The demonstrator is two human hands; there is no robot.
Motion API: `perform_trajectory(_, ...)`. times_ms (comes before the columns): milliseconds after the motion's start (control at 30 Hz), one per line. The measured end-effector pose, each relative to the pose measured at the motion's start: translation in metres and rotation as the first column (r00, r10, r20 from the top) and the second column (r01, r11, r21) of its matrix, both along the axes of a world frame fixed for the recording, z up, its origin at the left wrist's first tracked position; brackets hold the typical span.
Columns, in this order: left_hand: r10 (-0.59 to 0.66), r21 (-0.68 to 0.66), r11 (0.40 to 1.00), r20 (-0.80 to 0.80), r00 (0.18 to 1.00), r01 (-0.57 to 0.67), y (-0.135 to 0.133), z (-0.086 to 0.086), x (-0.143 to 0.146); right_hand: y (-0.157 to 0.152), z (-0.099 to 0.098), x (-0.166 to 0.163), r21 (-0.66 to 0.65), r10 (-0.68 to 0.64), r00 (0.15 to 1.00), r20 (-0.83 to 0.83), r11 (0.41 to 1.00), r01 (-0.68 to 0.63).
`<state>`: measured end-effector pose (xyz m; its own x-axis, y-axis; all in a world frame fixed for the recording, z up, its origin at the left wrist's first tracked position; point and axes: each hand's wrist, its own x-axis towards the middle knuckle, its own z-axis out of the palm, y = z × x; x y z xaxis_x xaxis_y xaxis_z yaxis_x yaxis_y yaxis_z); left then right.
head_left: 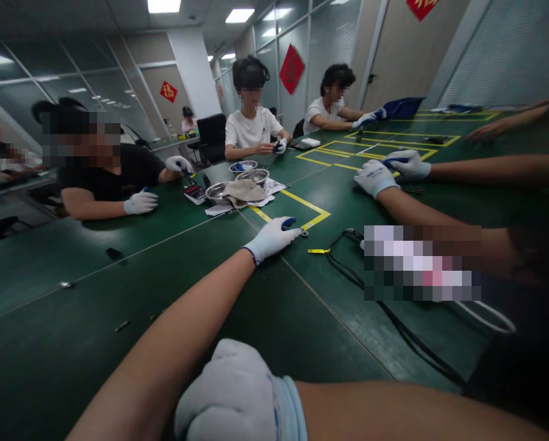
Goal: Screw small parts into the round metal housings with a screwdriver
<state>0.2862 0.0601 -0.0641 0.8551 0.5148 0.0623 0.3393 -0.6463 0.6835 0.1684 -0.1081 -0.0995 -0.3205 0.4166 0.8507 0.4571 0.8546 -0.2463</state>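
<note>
Stretched out over the green table, my left hand (273, 239) wears a white glove with blue on the fingers. Its fingers are apart, and one fingertip meets a small round metal part (304, 233) with a hole near the corner of a yellow tape outline (320, 215). Close to the camera, my right hand (232, 392), also gloved, is curled into a fist above my left forearm. Its fingertips face away from me, so whatever it may hold is hidden.
Metal bowls (216, 192) and a beige cloth (244, 191) stand ahead. A black cable (343, 266) with a yellow tag runs on the right. Small metal pieces (122, 326) lie left. Co-workers' gloved hands (376, 177) work around the table (201, 257).
</note>
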Motion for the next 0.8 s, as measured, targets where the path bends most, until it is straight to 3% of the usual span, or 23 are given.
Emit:
perform_trajectory(100, 0.042, -0.112, 0.993, 0.052, 0.998, -0.036, 0.011, 0.015, -0.043, 0.005, 0.005, 0.008, 0.039, -0.064, 0.975, -0.215, 0.996, 0.074)
perform_trajectory(200, 0.114, -0.103, 0.989, 0.083, 0.990, -0.106, 0.018, 0.029, -0.108, 0.003, 0.016, 0.014, -0.129, -0.188, 0.905, -0.381, 0.980, 0.149)
perform_trajectory(333, 0.267, 0.020, 0.963, 0.053, 0.962, -0.268, 0.019, 0.035, -0.203, 0.010, 0.016, 0.018, -0.340, -0.302, 0.881, -0.365, 0.924, 0.176)
perform_trajectory(400, 0.390, 0.129, 0.912, 0.016, 0.920, -0.389, 0.016, 0.028, -0.246, 0.017, 0.009, 0.018, -0.366, -0.335, 0.876, -0.346, 0.908, 0.202)
perform_trajectory(467, 0.544, 0.264, 0.811, -0.012, 0.839, -0.523, 0.012, 0.016, -0.281, 0.024, 0.000, 0.017, -0.353, -0.362, 0.875, -0.321, 0.903, 0.244)
perform_trajectory(533, 0.640, 0.350, 0.727, -0.038, 0.767, -0.590, 0.006, 0.002, -0.305, 0.029, -0.007, 0.017, -0.335, -0.374, 0.891, -0.258, 0.900, 0.280)
perform_trajectory(667, 0.625, 0.407, 0.719, -0.023, 0.780, -0.564, -0.003, -0.013, -0.322, 0.032, -0.013, 0.017, -0.321, -0.327, 0.937, -0.120, 0.906, 0.275)
perform_trajectory(733, 0.691, 0.432, 0.635, 0.055, 0.721, -0.641, -0.003, -0.014, -0.326, 0.031, -0.012, 0.014, -0.335, -0.303, 0.948, -0.102, 0.907, 0.254)
perform_trajectory(800, 0.800, 0.432, 0.508, 0.084, 0.594, -0.745, 0.000, -0.013, -0.330, 0.028, -0.008, 0.010, -0.398, -0.312, 0.942, -0.126, 0.885, 0.240)
